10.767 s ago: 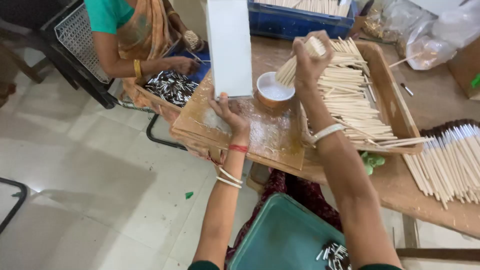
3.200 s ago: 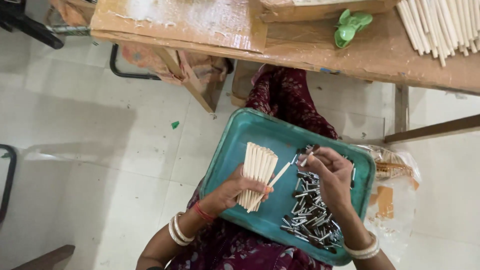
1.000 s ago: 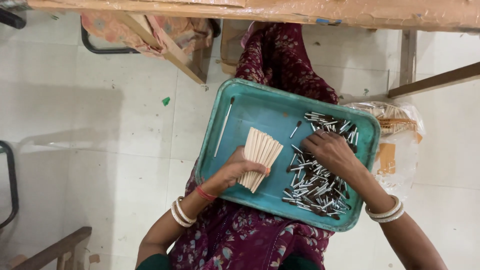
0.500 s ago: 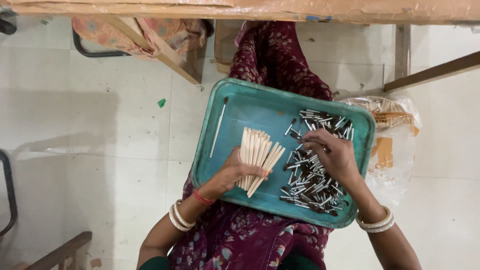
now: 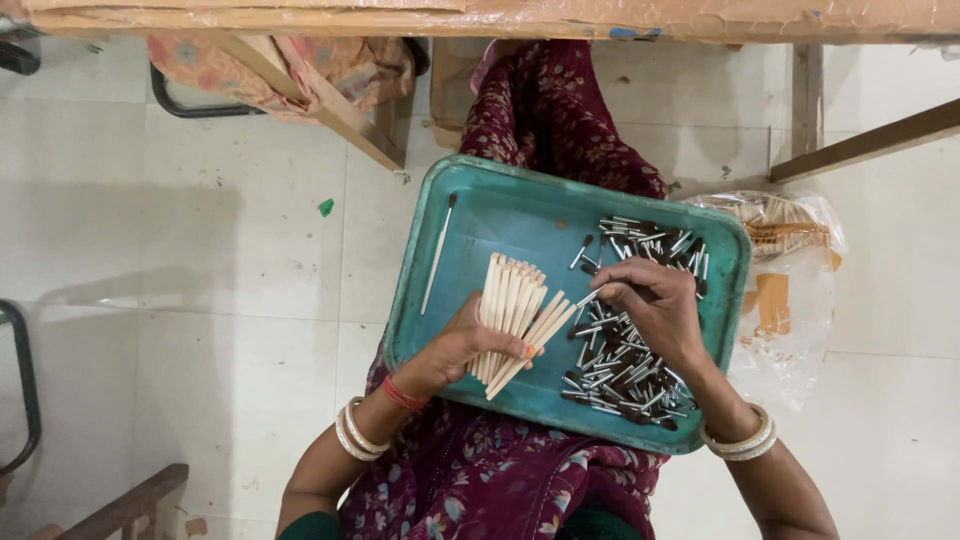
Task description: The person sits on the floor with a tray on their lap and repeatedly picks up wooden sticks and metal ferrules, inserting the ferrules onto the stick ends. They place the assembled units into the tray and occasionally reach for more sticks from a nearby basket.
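A single finished brush, pale stick with a dark tip, is seen lying alone along the left wall of the teal tray, which rests on the person's lap; it has lain there unmoved over the last second. Just to its right, a fanned bundle of bare wooden sticks is clasped by the left hand, the fingers curled around its lower end; compared with a second ago the bundle is held more upright and spread wider, its outermost stick now angled towards the right hand. Further right, the right hand has been lifted off the heap of small metal ferrules with dark tips, where it was pressed flat a second ago, and one ferrule is now pinched between thumb and fingertips, just beside the end of that outermost stick. From this shift it is judged that picking is over and the fitting of a tip onto a stick is in hand. At the far right, a clear plastic bag of more sticks is seen on the floor.
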